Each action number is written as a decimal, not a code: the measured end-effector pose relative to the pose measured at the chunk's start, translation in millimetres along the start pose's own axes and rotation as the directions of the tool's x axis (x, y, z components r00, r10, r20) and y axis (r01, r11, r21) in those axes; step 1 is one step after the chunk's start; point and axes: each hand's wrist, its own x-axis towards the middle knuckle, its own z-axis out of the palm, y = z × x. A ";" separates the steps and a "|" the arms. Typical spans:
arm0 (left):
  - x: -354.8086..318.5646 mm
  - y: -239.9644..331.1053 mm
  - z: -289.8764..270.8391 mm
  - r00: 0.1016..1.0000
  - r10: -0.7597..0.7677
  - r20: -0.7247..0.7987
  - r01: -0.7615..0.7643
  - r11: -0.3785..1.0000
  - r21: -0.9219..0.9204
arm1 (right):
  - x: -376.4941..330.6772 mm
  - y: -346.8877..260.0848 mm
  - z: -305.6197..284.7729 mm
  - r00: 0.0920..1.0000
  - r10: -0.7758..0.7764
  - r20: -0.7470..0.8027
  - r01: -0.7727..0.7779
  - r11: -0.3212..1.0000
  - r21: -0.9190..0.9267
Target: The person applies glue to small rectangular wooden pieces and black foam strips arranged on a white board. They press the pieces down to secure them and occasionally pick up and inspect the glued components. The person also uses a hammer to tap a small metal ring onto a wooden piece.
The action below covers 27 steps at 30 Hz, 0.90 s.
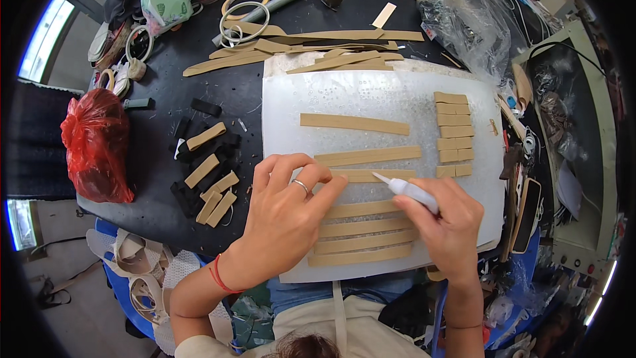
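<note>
Head view: across a black-topped table (162,122) lies a large white rectangular board (285,106). Over its near half we find the left hand (285,215), palm down and fingers bent, its fingertips at the left end of a flat, narrow, tan cloth-like strip (361,176); whether they pinch or merely press, we cannot tell. The right hand (454,219) pinches a small white plastic squeeze bottle (412,192) between thumb and fingers. We note the strip's long axis, running left to right before the person, rightward of the left fingertips and up-left of the right hand. Nearer is the left hand; from the right, only the bottle's pointed nozzle (381,178) reaches over the strip, contact uncertain.
</note>
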 end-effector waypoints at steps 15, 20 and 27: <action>20.6 -11.0 3.5 0.994 0.109 -0.013 -0.107 0.990 0.086 | 22.7 9.1 3.3 0.997 -0.075 0.020 0.076 0.997 -0.009; 23.5 -11.9 2.9 0.993 0.121 0.007 -0.122 0.990 0.064 | 25.6 1.3 -0.1 0.998 -0.024 0.058 0.023 1.000 0.019; 37.3 -40.6 2.4 0.997 0.068 -0.031 -0.069 0.997 -0.017 | 37.0 6.6 -5.0 0.996 0.034 -0.084 -0.034 0.999 -0.002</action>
